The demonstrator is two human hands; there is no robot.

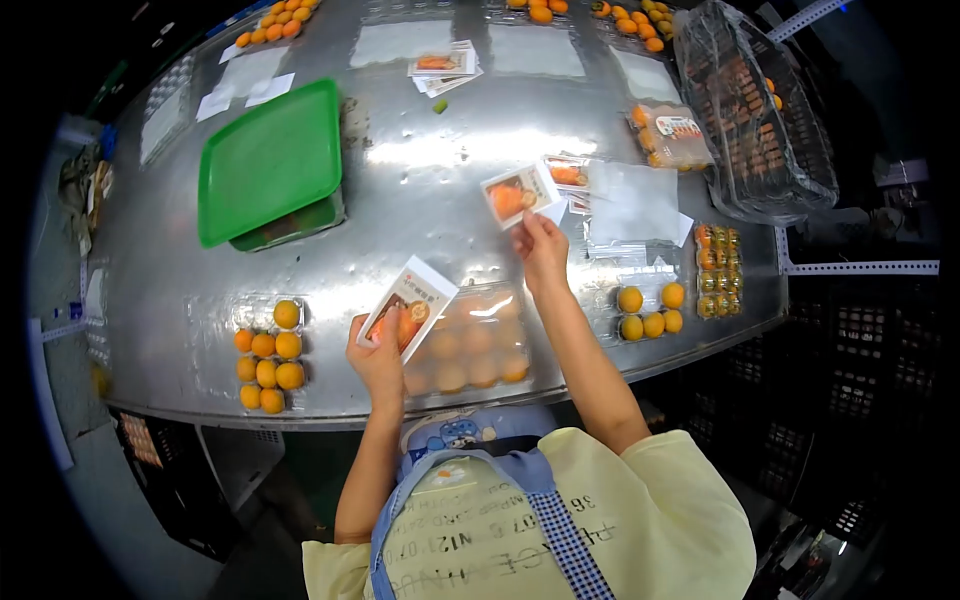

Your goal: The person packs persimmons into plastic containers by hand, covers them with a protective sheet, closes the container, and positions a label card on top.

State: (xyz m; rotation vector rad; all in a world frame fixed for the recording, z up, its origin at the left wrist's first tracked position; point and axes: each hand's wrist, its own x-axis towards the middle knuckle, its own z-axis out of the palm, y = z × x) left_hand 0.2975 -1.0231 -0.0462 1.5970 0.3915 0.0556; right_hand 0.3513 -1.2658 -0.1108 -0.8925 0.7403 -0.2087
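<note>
My left hand [380, 365] grips a printed card [412, 308] with an orange fruit picture, tilted above the near edge of the table. In my right hand [543, 250] is another printed card [520, 195], pinched at its lower edge. Beneath and between my forearms lies a clear plastic fruit box [470, 340], its lid closed over rows of orange fruit. Just beyond the right-hand card, more printed cards [569, 173] lie in a loose pile beside a stack of white sheets [633, 203].
An open clear tray [285, 345] of orange fruit sits at left, another [650, 310] at right. A green lid [272, 160] covers a bin at back left. A plastic-lined crate [755, 110] stands at far right. More cards [441, 64] and fruit boxes line the far side.
</note>
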